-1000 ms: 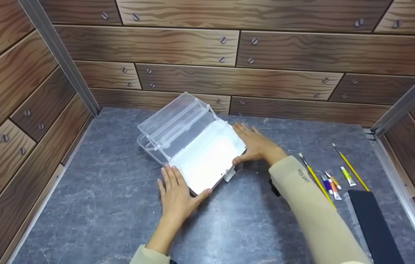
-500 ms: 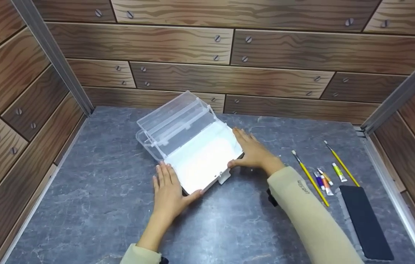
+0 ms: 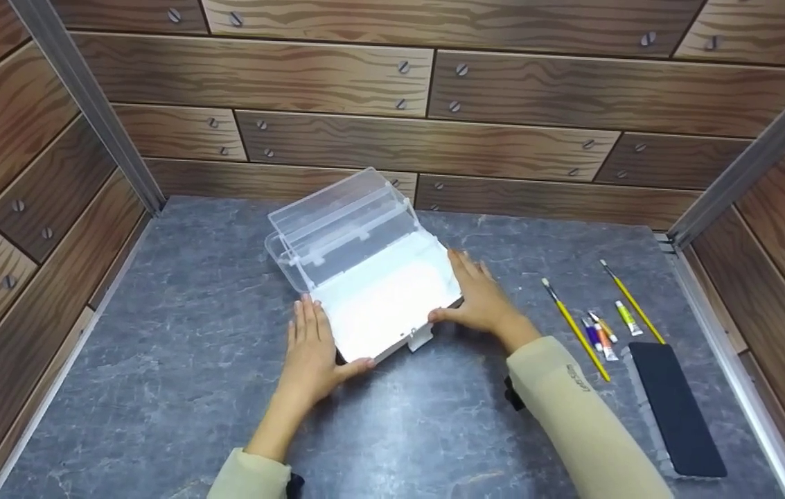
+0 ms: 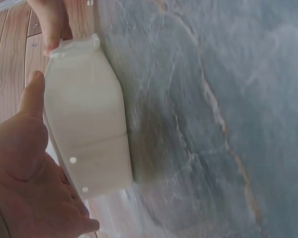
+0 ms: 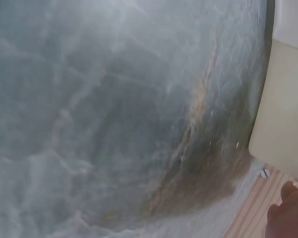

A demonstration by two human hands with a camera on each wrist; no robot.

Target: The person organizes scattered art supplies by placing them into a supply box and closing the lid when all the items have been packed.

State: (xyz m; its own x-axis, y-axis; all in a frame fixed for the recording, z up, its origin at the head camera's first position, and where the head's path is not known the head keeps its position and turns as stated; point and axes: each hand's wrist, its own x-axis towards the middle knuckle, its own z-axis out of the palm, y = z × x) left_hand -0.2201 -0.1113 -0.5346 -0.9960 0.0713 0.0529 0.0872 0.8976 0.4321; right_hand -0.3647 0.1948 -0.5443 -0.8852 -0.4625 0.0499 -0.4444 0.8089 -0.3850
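A white plastic storage box (image 3: 382, 312) sits at an angle on the table, its clear lid (image 3: 337, 201) tipped back toward the wall. A white latch (image 3: 421, 338) hangs from its front edge. My left hand (image 3: 312, 357) lies along the left side, fingers straight and thumb at the front edge. Along the right side lies my right hand (image 3: 486, 298), its thumb touching the front corner. In the left wrist view the box's pale front wall (image 4: 89, 109) is seen beside the left palm. The right wrist view catches only part of the right fingers (image 5: 290, 213).
To the right lie two yellow-handled paintbrushes (image 3: 580, 336) and several small paint tubes (image 3: 628, 318). Nearer the front right is a long black case (image 3: 676, 409) with a clear edge. Wood-patterned walls (image 3: 337, 138) enclose the grey marbled table (image 3: 156, 374).
The box has turned slightly clockwise between both hands, with the lid swinging rightward. The hands keep contact with its sides. The whole view has shifted a little.
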